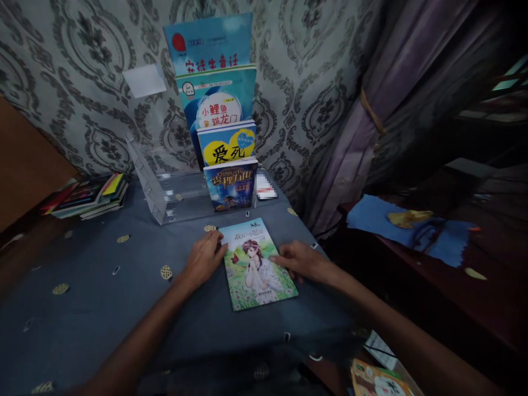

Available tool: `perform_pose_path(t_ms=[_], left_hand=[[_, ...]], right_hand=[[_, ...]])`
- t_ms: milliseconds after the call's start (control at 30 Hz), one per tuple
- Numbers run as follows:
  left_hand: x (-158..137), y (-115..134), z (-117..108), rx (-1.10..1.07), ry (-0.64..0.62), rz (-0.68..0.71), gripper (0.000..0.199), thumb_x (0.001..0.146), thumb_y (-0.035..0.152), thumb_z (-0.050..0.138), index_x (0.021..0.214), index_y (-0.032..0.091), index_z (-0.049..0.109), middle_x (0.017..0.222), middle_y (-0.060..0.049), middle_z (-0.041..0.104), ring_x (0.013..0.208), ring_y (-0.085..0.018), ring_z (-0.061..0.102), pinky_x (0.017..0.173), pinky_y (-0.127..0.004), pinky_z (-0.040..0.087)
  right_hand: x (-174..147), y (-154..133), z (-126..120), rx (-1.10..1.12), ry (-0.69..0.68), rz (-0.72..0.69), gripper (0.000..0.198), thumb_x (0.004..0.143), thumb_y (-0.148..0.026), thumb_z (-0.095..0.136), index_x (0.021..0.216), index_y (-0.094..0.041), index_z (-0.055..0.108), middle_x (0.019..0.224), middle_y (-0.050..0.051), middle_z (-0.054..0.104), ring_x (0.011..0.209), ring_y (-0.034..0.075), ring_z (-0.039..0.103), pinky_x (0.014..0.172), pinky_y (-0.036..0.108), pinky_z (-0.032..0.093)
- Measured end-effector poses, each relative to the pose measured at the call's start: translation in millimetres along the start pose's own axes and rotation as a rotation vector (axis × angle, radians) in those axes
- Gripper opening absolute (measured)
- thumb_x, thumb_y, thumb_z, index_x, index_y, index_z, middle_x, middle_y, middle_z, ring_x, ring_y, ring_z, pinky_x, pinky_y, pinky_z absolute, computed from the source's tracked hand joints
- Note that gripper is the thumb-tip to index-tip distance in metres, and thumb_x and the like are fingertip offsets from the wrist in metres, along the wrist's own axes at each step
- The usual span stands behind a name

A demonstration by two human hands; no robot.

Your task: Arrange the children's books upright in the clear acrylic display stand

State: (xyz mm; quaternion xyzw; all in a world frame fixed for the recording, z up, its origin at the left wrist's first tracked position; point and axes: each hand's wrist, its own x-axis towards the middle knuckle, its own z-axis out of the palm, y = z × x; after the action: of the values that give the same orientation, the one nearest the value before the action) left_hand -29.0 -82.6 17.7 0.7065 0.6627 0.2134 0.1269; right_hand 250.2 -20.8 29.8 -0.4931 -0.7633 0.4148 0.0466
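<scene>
A book (259, 269) with a green cover and a drawn figure in white lies face up near the middle of the tabletop. At its upper left edge, my left hand (205, 254) holds on with curled fingers. My right hand (301, 260) grips the right edge, its thumb on the cover and its other fingers partly hidden at the side. Behind the book stands a clear acrylic rack (150, 184). Its right part carries upright books in stepped rows: a dark blue book (231, 187) in front, a yellow-and-blue book (226, 144), a teal book (218, 99) and a light blue book (210, 44).
A stack of books (93, 195) lies at the far left of the cloth-covered table (124, 308). Patterned wall covering rises behind. On the right are a tied purple curtain (350, 148) and a dark red surface with a blue cloth (412, 231). More books (377, 379) sit low at right.
</scene>
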Motion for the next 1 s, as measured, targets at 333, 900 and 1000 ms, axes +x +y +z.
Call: perform_pose_path(t_ms=[333,900,1000], left_hand=[[-6.4,-10.8,24.2,0.199,0.090,0.188,0.032,0.097,0.020,0.050,0.129,0.018,0.052,0.141,-0.017,0.060,0.135,-0.029,0.055,0.108,-0.049,0.048],[-5.3,-5.2,19.8,0.300,0.052,0.177,0.032,0.101,0.030,0.047,0.127,0.014,0.059,0.145,-0.019,0.059,0.140,-0.032,0.051,0.112,-0.053,0.045],[-2.1,-2.0,21.0,0.329,0.054,0.227,0.033,0.101,0.027,0.044,0.128,0.014,0.060,0.144,-0.019,0.060,0.143,-0.032,0.048,0.116,-0.055,0.040]], right_hand=[[49.8,-54.7,59.7,-0.238,0.259,-0.686,0.050,0.104,-0.037,0.036,0.149,-0.019,0.047,0.151,0.014,0.055,0.142,0.027,0.048,0.116,0.048,0.041],[73.3,20.0,14.8,-0.201,0.317,-0.497,0.053,0.107,-0.043,0.027,0.149,-0.022,0.050,0.151,0.010,0.057,0.145,0.025,0.047,0.124,0.054,0.030],[75.4,25.4,8.6,-0.095,0.315,-0.505,0.051,0.106,-0.044,0.029,0.146,-0.022,0.053,0.146,0.010,0.061,0.138,0.026,0.055,0.120,0.053,0.038]])
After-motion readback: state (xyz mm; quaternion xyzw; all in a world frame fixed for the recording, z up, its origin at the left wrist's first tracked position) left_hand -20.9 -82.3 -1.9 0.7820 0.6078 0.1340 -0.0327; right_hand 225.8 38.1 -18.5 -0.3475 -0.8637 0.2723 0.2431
